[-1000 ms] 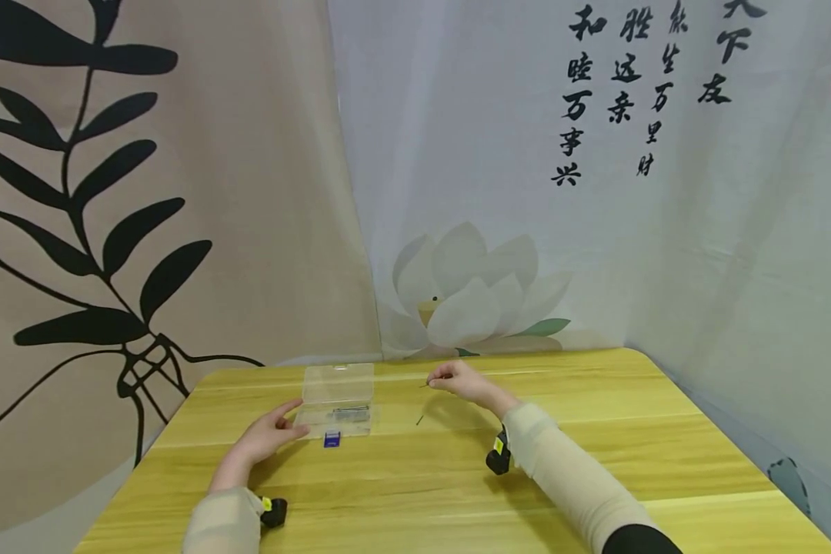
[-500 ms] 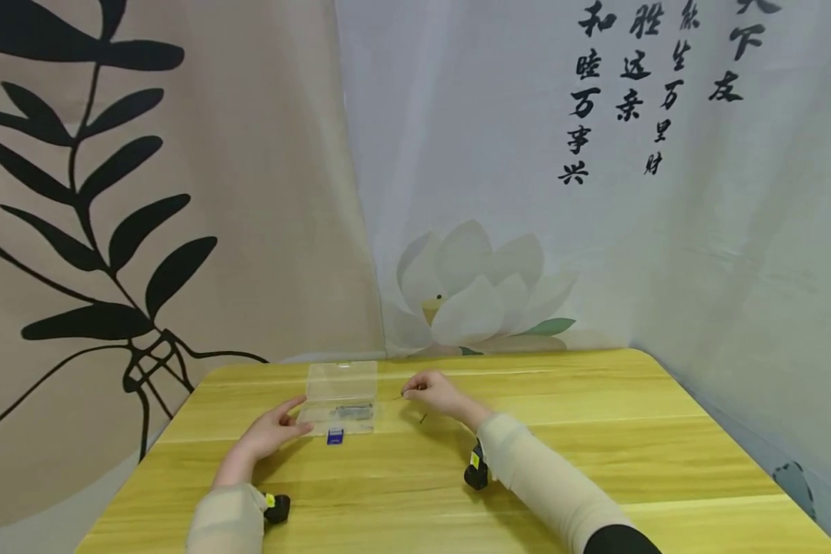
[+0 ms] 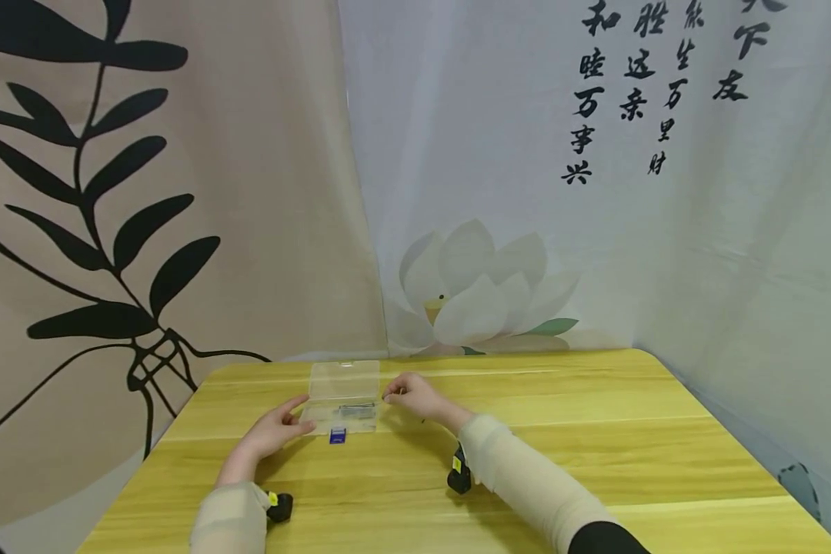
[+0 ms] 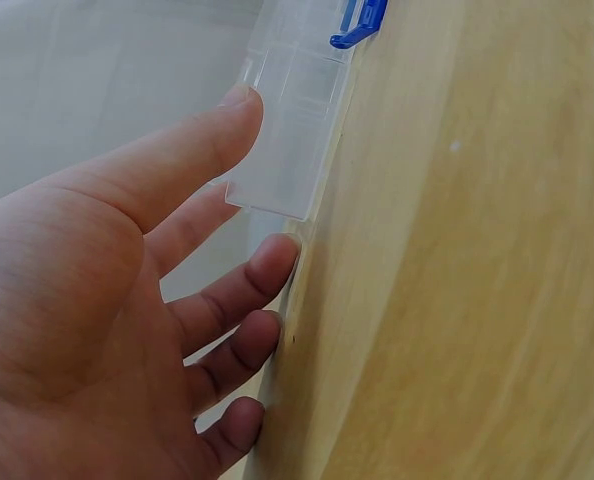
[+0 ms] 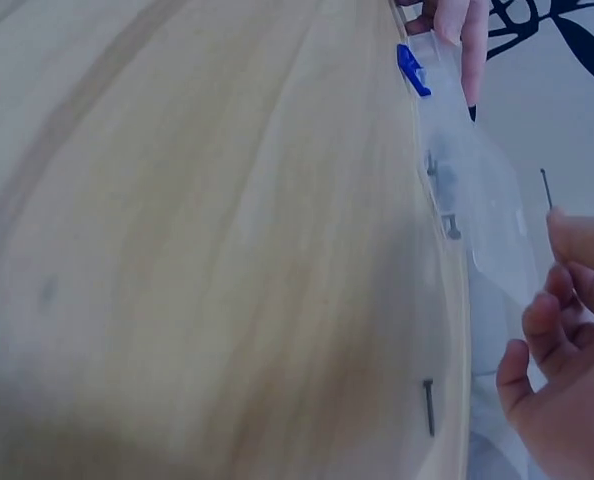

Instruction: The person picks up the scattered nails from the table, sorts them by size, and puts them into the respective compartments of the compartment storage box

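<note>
A clear plastic box (image 3: 356, 425) lies with its lid (image 3: 345, 380) raised and a blue latch (image 3: 337, 436) at its front. My left hand (image 3: 271, 432) holds the box's left end, thumb at the near corner and index finger farther back. In the left wrist view, the thumb (image 4: 227, 125) overlaps the clear wall and the other fingers are loosely bent. My right hand (image 3: 413, 394) pinches a thin nail (image 5: 547, 188) between thumb and finger, head end sticking out, just right of the box. Several nails (image 5: 452, 228) show inside the box.
Another nail (image 5: 429, 407) lies on the wooden table (image 3: 561, 454), right of the box and partly behind the right hand in the head view. A printed cloth (image 3: 277, 192) hangs behind the table's far edge.
My right hand has moved left with the nail, from well right of the box to beside its right end. My left hand stays at the box, and the head view has shifted slightly.
</note>
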